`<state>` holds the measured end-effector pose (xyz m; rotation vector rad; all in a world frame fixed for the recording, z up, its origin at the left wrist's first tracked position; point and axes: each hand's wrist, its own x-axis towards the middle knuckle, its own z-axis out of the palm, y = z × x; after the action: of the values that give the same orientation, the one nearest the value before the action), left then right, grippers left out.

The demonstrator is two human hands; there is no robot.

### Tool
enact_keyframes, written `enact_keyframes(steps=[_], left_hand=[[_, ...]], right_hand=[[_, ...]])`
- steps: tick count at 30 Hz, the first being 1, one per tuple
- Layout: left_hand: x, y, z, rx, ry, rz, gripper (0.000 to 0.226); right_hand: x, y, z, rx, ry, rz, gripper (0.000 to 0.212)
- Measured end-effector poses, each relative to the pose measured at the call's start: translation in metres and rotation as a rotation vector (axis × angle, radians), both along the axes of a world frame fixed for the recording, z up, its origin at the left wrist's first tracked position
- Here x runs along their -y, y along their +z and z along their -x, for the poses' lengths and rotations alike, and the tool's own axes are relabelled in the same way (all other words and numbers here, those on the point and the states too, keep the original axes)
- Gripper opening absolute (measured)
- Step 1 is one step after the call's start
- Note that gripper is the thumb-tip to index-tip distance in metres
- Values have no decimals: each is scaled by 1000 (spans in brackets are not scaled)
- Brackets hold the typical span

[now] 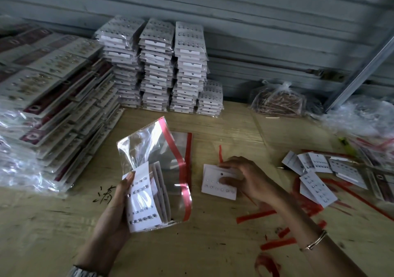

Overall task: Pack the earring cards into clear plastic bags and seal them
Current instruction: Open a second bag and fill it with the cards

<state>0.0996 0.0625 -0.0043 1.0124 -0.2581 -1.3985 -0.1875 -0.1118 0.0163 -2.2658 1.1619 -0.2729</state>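
Observation:
My left hand [118, 204] grips a clear plastic bag [149, 146] with a red strip along its open flap; several white earring cards [143, 200] stand inside it, fanned apart. My right hand [245, 177] pinches a small stack of white earring cards [215, 188] that lies on the table just right of the bag. Another clear bag with a red strip [181, 148] lies flat under the held one. Loose earring cards [315, 170] are scattered at the right.
Tall stacks of bagged earring cards [157, 67] stand at the back centre, and flatter stacks [53, 93] fill the left. Peeled red strips [255, 215] litter the wooden table [213, 244] at the right. Plastic bags of goods [279, 99] sit at the back right.

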Motion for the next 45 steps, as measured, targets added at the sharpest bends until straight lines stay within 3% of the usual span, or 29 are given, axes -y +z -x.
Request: enact_keyframes(steps=[13,20,25,31,35,41,45], left_hand=[[1,2,1,5,21,-2,42],[0,3,2,5,8,-13,43],[0,4,3,6,11,-8,42],[1,7,4,-12,-12,9,43],[0,7,4,2,-13,12,43],[-1,8,4,-2,-10,22,42],[-1,8,4,-5,-3,24,42]], right_hand=[[5,16,-7,-81,42,18,75],[-20,15,1,114,147,44,47],[-41,6,8,253,125,49,38],[-53,-8,16,353,-12,-43,58],[-55,-13,14,426,-41,-124,47],[-60,-12,12,487,-52,-223,48],[-59,-11,11,511,-48,-193,67]])
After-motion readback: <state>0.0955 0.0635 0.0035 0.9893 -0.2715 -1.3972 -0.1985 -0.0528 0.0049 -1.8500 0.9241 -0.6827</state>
